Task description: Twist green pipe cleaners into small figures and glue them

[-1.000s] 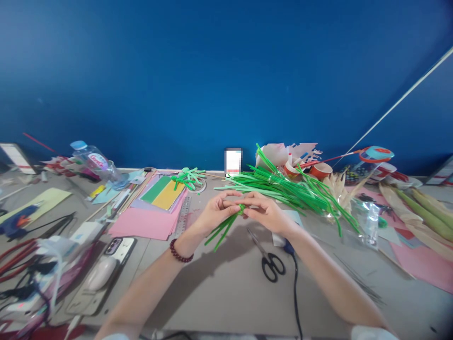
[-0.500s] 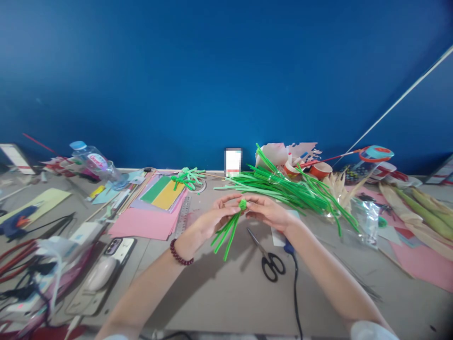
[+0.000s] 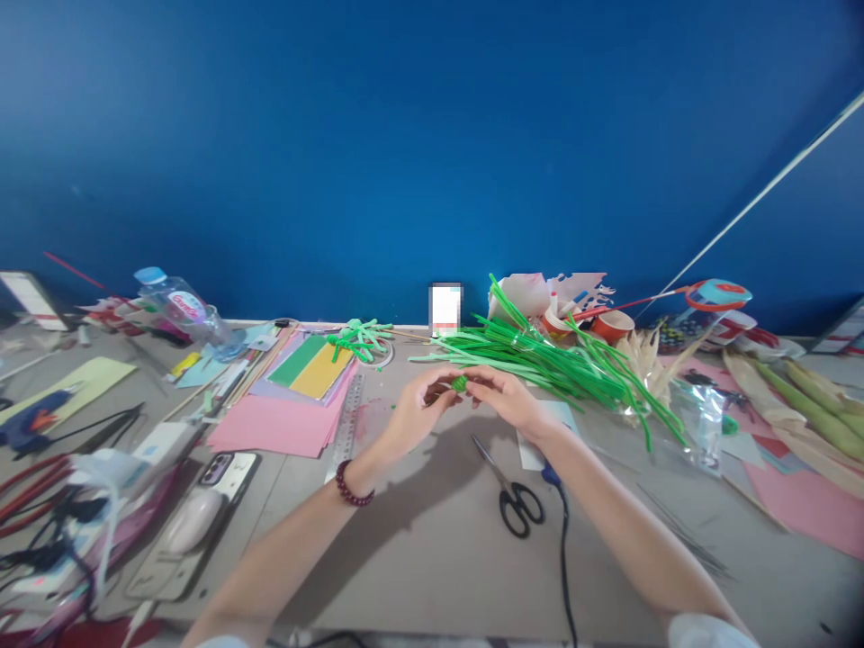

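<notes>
Both hands meet near the middle of the head view around a small green pipe-cleaner piece (image 3: 459, 383). My right hand (image 3: 503, 396) has its thumb and fingers closed on the piece. Beside it, my left hand (image 3: 425, 400) curls its fingers at the piece's left side; whether they grip it is hard to see. The piece's stems do not show now. Scissors (image 3: 508, 493) with black handles lie below my right hand. A large bundle of green pipe cleaners (image 3: 560, 364) is spread behind the hands.
To the left are pink paper (image 3: 276, 427), a clear ruler (image 3: 346, 423), a phone (image 3: 229, 472) and a plastic bottle (image 3: 179, 301). A dark cable (image 3: 565, 549) runs beside the scissors. Corn husks (image 3: 803, 396) lie far right.
The green piece has turned in the hands, and its stems, which hung down to the lower left, are out of sight. My left hand has shifted slightly and its fingers curl more.
</notes>
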A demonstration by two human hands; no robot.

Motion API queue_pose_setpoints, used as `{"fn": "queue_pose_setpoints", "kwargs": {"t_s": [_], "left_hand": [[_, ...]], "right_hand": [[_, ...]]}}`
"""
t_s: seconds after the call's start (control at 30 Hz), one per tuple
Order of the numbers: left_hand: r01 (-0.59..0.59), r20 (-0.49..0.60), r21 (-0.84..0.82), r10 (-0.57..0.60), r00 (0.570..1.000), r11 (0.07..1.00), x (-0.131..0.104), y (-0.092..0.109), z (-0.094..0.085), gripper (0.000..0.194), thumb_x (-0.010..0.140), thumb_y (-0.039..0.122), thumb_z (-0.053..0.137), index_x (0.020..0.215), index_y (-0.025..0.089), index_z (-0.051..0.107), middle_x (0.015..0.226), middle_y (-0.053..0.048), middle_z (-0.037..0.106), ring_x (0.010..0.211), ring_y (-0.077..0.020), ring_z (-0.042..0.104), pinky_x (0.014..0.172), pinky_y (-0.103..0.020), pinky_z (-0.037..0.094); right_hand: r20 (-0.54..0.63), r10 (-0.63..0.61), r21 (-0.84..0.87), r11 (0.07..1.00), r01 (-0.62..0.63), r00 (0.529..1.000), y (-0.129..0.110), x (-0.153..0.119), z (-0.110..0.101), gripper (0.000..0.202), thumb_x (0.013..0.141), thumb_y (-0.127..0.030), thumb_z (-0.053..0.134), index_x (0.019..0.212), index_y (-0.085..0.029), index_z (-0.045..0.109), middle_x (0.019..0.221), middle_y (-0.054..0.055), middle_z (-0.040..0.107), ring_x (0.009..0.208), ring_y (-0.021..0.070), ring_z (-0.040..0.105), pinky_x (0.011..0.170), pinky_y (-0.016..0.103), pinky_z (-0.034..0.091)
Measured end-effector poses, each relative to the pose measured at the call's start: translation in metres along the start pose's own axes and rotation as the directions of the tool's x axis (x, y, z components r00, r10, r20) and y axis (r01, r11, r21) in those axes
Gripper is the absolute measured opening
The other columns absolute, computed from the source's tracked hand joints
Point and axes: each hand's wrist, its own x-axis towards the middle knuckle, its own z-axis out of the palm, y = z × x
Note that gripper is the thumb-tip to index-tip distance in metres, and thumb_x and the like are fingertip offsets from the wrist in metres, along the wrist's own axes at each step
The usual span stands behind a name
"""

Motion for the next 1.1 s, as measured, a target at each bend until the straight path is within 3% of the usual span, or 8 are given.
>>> {"fn": "queue_pose_setpoints", "kwargs": {"t_s": [0.13, 0.33, 0.47, 0.77, 1.1], "left_hand": [[-0.031, -0.023, 0.095, 0.033, 0.999, 0.995, 0.000, -0.005, 0.001, 0.026, 0.080, 0.032, 0.062, 0.101, 0.018, 0.063, 0.096, -0.008, 0.068, 0.082, -0.0175, 0.064, 0.076, -0.031, 0.051], [0.020, -0.020, -0.048, -0.021, 1.000, 0.999, 0.004, -0.014, -0.004, 0.024, 0.077, 0.029, 0.066, 0.096, 0.016, 0.061, 0.088, -0.007, 0.068, 0.078, -0.0162, 0.065, 0.077, -0.031, 0.052], [0.035, -0.012, -0.064, -0.035, 0.999, 0.997, 0.004, -0.010, -0.004, 0.023, 0.076, 0.027, 0.066, 0.095, 0.016, 0.061, 0.090, -0.007, 0.069, 0.082, -0.0172, 0.066, 0.079, -0.031, 0.052], [0.088, -0.107, -0.055, -0.093, 0.990, 0.995, 0.001, -0.002, -0.004, 0.023, 0.070, 0.029, 0.072, 0.084, 0.016, 0.059, 0.077, -0.005, 0.070, 0.072, -0.0178, 0.067, 0.072, -0.031, 0.052], [-0.004, -0.152, 0.130, 0.024, 0.988, 0.992, -0.001, -0.001, -0.006, 0.016, 0.071, 0.032, 0.071, 0.075, 0.017, 0.069, 0.076, -0.005, 0.071, 0.071, -0.0174, 0.064, 0.066, -0.028, 0.049]], "right_hand": [[-0.016, -0.007, -0.022, 1.000, 0.007, 1.000, 0.006, 0.002, 0.001, 0.029, 0.078, -0.031, 0.058, 0.101, -0.017, 0.068, 0.101, 0.007, 0.065, 0.074, 0.0130, 0.059, 0.067, 0.028, 0.049], [-0.011, -0.006, -0.036, 0.999, 0.005, 1.000, 0.004, 0.002, 0.000, 0.029, 0.078, -0.029, 0.058, 0.103, -0.020, 0.068, 0.098, 0.006, 0.069, 0.071, 0.0134, 0.059, 0.068, 0.029, 0.050], [-0.006, 0.001, -0.067, 0.998, -0.002, 1.000, 0.001, 0.002, -0.004, 0.028, 0.075, -0.029, 0.063, 0.100, -0.020, 0.070, 0.093, 0.005, 0.070, 0.069, 0.0138, 0.059, 0.071, 0.032, 0.050], [-0.002, -0.126, -0.111, 0.986, 0.125, 0.992, 0.010, 0.005, -0.004, 0.028, 0.076, -0.032, 0.064, 0.099, -0.020, 0.071, 0.093, 0.006, 0.069, 0.065, 0.0138, 0.058, 0.069, 0.032, 0.052], [0.011, -0.185, -0.149, 0.972, 0.184, 0.983, 0.005, 0.000, -0.009, 0.029, 0.075, -0.032, 0.067, 0.101, -0.022, 0.071, 0.099, 0.007, 0.068, 0.075, 0.0167, 0.063, 0.071, 0.032, 0.054]]}}
